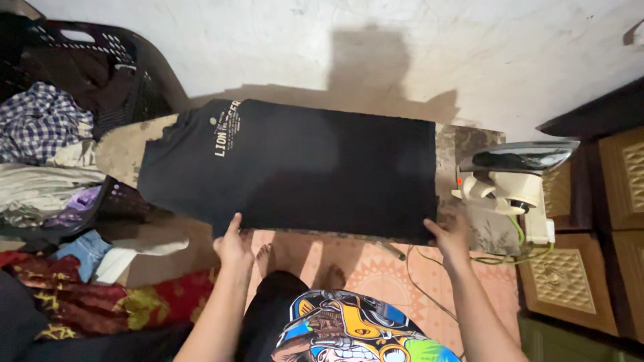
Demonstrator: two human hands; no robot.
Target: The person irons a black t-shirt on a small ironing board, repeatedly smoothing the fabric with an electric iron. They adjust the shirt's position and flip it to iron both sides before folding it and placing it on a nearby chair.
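Both hands grip the near edge of a dark folded garment (pixel 295 171). Left hand (pixel 233 245) pinches the near-left corner, fingers on top of the cloth. Right hand (pixel 451 236) clamps the near-right corner, thumb on top. The garment lies flat along an ironing board (pixel 121 147), covering most of its length, with pale lettering near its left end. An electric iron (pixel 510 175) stands upright on the board's right end, just beside the right hand, its green cord (pixel 516 231) trailing down. A dark basket (pixel 94 60) of clothes sits at far left.
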